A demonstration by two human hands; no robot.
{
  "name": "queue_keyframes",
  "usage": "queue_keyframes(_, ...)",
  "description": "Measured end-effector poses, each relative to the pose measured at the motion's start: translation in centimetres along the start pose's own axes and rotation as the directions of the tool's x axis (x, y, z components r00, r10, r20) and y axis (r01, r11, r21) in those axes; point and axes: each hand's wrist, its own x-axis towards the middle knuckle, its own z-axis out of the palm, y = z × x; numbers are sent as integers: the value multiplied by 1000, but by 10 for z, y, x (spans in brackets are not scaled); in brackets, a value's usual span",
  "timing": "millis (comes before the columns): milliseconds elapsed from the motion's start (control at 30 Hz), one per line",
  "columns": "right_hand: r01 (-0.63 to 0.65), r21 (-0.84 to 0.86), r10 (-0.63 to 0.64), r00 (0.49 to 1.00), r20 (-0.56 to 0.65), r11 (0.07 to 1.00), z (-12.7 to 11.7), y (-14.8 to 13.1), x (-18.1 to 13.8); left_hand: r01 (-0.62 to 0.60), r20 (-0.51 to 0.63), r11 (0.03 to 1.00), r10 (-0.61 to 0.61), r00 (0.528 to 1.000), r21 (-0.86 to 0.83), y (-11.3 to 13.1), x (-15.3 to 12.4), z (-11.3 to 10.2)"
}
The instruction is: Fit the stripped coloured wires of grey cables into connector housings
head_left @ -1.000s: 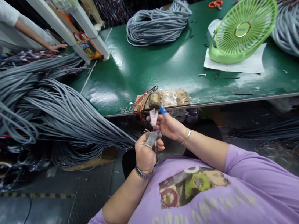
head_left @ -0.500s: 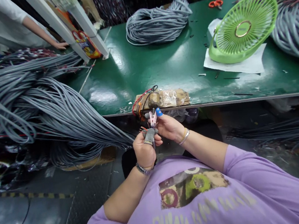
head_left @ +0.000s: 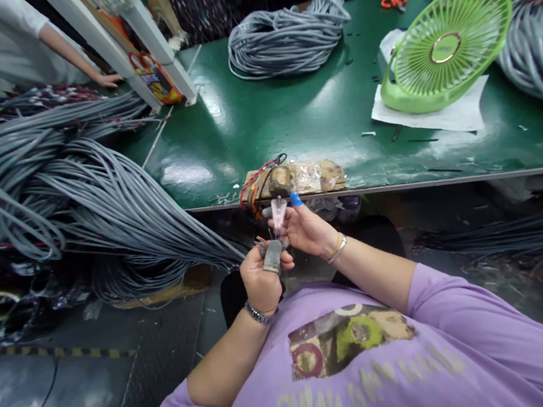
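The pink tool (head_left: pixel 279 213) is blurry, maybe a clip, and the right hand (head_left: pixel 310 230) hides part of it. The wire tips (head_left: pixel 262 240) are too tiny to count. The view's right edge cuts off a grey coil (head_left: pixel 537 62).

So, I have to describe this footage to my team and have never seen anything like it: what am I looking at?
There is no machine here, just a person's bare hands. The view comes from a camera worn on their head, looking forward and down. The left hand grips thin orange wires; the right hand holds a pale pink clip-like tool. On the green table lie a brown board, coiled grey cable and orange scissors; a green fan stands on white paper.
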Motion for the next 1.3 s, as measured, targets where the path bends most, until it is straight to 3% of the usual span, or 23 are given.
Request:
queue_keyframes(200, 59, -42, -60, 998, -16, 997, -1, 1, 1, -164, -28, 977, 169, 985, 138, 4, 4, -5)
queue_keyframes(367, 279, -170, -292, 954, -59, 945, -5, 12, 5, -221, -16, 957, 228, 974, 189, 4, 11, -2)
queue_keyframes(433, 309, -201, -328, 943, -64, 929, -7, 14, 8, -217, -16, 958, 224, 975, 186, 2, 13, -2)
queue_keyframes(633, 111, -20, -112, 993, -37, 994, -8, 13, 19, -168, -5, 969, 171, 985, 179, -2, 15, -1)
queue_keyframes(867, 163, 16, -160, 981, -109, 987, -5, 13, 23, -163, 41, 959, 158, 987, 231, -6, 14, -4)
queue_keyframes(1033, 121, 43, -118, 991, -65, 992, -4, 13, 16, -178, 58, 961, 169, 984, 214, -7, 13, -7)
queue_keyframes(1200, 13, -92, -4, 995, 102, 996, -12, 12, -3, -199, 88, 955, 184, 979, 218, -5, 7, -12)
queue_keyframes(1300, 52, -222, -26, 993, 119, 974, -16, 15, -14, -207, 100, 938, 186, 978, 278, -3, 3, -17)
